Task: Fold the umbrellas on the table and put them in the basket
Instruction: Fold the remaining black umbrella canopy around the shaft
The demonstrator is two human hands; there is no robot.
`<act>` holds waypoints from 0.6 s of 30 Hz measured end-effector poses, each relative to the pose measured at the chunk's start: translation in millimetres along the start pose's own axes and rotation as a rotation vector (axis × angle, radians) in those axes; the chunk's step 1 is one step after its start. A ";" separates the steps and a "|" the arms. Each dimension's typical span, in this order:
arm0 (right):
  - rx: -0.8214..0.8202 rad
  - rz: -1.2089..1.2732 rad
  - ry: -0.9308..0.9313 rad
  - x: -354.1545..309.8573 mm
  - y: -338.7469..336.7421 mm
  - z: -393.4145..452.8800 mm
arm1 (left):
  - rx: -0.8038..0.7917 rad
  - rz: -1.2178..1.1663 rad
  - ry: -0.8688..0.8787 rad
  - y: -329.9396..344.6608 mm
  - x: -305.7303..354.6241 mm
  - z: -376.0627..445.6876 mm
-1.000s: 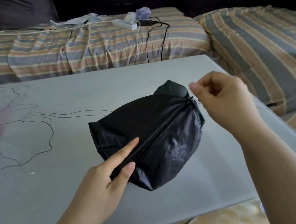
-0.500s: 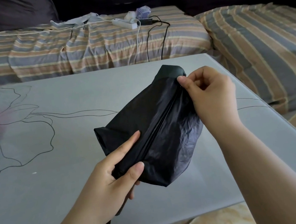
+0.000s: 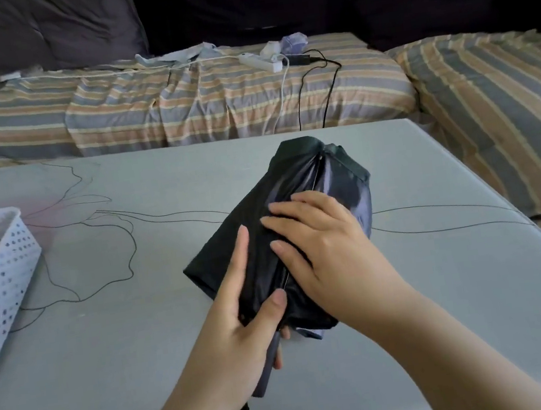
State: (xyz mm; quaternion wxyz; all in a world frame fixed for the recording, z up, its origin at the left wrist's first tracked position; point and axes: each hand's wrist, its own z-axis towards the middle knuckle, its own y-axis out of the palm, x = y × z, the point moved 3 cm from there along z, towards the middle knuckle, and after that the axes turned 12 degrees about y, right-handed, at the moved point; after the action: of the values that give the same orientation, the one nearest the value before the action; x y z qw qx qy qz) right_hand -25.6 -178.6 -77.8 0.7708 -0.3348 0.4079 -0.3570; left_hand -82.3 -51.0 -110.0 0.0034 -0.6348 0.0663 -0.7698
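Black umbrella: collapsed, canopy loose and bunched, lying slantwise at mid-bench, its far end pointing away and to the right, its near end in the person's hands.

Left hand: holds the near end of the umbrella from the left side. Thumb lies across the top of the fabric, index finger stretches straight along the left flank, remaining fingers curl beneath and round the grey handle end. A dark strap hangs below the wrist.

Right hand: laid palm-down on the canopy, fingers nearly straight and spread, tips pressing the cloth just beside the central fold line; it grips nothing.

Bench: grey top with a thin black line drawing.

Basket: white, perforated, at the left edge of the bench, well apart from the umbrella; something dark lies inside, not identifiable.

Sofa: striped cover, behind the bench, carrying a white power strip and cables.
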 end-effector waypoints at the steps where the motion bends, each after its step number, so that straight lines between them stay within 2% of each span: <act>1: -0.040 -0.028 -0.006 -0.5 3.9 2.0 | -0.016 0.009 0.001 0.9 0.6 -1.9; 5: -0.127 -0.091 -0.021 -2.0 10.3 7.0 | -0.068 0.128 0.028 1.2 -0.7 -6.7; 10: -0.096 -0.065 0.016 -1.7 13.9 10.0 | -0.061 0.123 0.070 4.8 -1.8 -6.6; 13: -0.069 0.200 0.159 2.0 4.7 15.6 | -0.011 0.084 0.008 4.3 -5.1 -4.4; 16: 0.109 0.487 0.357 15.6 -17.8 9.7 | 0.108 -0.031 -0.065 -1.3 -5.1 -0.5; 18: 0.184 0.535 0.442 19.6 -27.0 -1.5 | 0.221 -0.129 -0.105 -8.3 -5.8 5.7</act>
State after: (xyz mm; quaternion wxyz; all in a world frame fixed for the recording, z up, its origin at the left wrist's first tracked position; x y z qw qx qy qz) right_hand -26.4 -209.2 -64.3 0.7570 -0.0598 0.6042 -0.2415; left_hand -74.9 -42.8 -113.7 0.0273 -0.6728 -0.0598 -0.7369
